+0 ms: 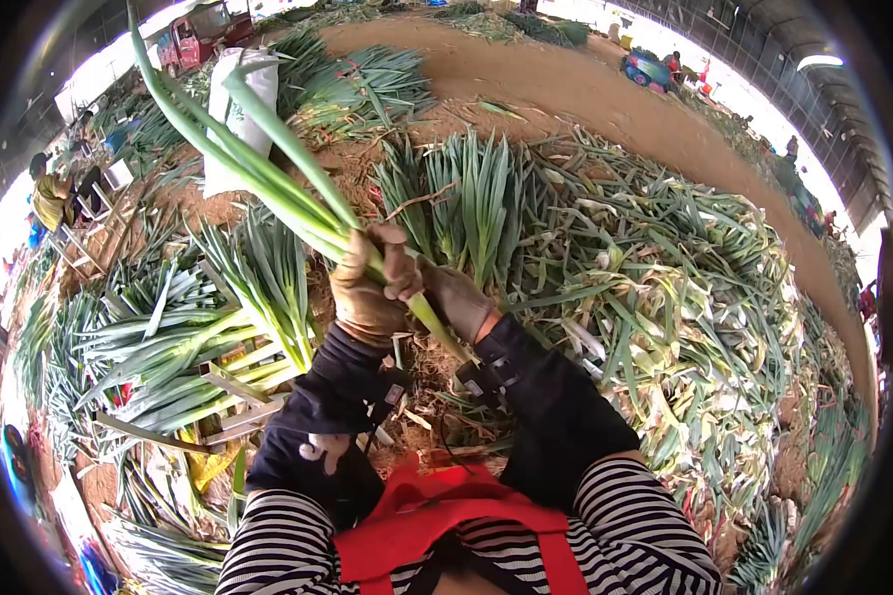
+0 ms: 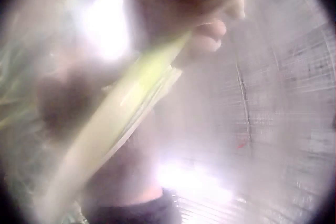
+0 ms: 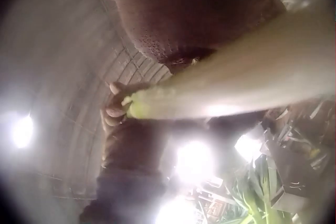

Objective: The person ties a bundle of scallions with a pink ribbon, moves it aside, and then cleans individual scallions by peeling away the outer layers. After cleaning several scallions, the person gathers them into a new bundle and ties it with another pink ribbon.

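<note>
A long green stalk with a pale lower end (image 1: 298, 203) slants across the head view, leaves toward the upper left. The left hand (image 1: 367, 297), in a brownish glove, curls round its middle. Close against it, the right hand (image 1: 437, 283), also gloved, grips the stalk just beside, some fingertips overlapping the left hand. In the left wrist view the pale stalk (image 2: 121, 111) runs diagonally below a blurred glove. The right wrist view shows the thick pale stalk (image 3: 236, 79) under the right hand (image 3: 194, 19), with the left hand (image 3: 126, 129) beyond.
Upright leafy bundles (image 1: 471, 208) stand ahead. More stalks lie on a wooden rack (image 1: 238, 421) at the left. A heap of loose leaves and trimmings (image 1: 704, 327) spreads at the right. A white sack (image 1: 243, 114) stands behind the held leaves; a seated person (image 1: 52, 198) is far left.
</note>
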The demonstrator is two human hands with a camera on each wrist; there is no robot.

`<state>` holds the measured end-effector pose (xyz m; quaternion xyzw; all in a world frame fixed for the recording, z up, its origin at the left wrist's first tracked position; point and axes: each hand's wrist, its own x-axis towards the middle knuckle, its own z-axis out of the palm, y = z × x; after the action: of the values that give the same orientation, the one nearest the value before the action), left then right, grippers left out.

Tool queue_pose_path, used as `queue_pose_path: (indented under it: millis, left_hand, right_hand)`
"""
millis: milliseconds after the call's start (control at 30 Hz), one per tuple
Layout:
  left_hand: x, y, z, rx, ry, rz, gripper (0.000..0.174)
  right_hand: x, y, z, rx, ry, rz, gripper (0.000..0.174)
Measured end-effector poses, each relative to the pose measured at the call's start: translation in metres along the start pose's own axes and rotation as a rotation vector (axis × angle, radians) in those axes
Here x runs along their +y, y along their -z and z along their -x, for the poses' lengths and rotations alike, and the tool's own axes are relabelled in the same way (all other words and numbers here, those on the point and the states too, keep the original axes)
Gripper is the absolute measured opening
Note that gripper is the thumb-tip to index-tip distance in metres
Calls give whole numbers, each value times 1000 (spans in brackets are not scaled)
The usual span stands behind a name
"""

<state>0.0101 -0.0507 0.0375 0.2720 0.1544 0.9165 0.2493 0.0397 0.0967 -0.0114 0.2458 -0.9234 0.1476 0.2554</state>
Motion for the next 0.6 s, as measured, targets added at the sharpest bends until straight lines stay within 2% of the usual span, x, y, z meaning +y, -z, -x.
queue_pose_path:
  millis: [67,100,133,200,233,267,333,367,400,433,467,500,567,600]
  left_hand:
    - [8,8,-2,11,-20,17,44]
    - [13,10,-3,16,-33,-11,43]
    - [12,11,-3,16,-35,-13,43]
    - [11,12,-3,121,-111,-100,42]
    - [12,15,-2,145,-102,-117,42]
    - [11,15,-2,145,-102,-117,42]
    - [8,14,-3,152,-168,-202,43]
    - [9,13,-3,152,-167,-202,43]
    - [11,13,-3,26,-135,-180,43]
    - [12,13,-2,-99,-102,-157,44]
    - [13,12,-3,-97,-100,-157,44]
    - [14,10,-4,-185,-68,-129,45]
    - [17,7,-1,-290,18,-28,49]
    - [18,0,1,-263,31,-24,49]
  right_hand:
    - [-17,17,3,33,-932,-1404,25]
    - [-5,-6,7,159,-740,-1807,37]
    - [8,-21,23,157,-738,-1808,37]
    - [-35,33,8,28,-456,-1091,39]
    - [-42,28,10,79,-420,-959,30]
    - [-43,22,11,79,-420,-958,30]
    - [-41,10,15,216,-446,-813,22]
    - [-40,9,16,187,-471,-880,17]
    - [-37,8,17,187,-471,-880,17]
    - [-30,6,17,203,-229,-516,15]
    - [-25,2,19,210,8,-152,14]
    - [-20,-7,24,208,2,-155,14]
    - [-8,-28,34,-34,-474,-1211,17]
    - [-3,-36,38,-31,-480,-1212,17]
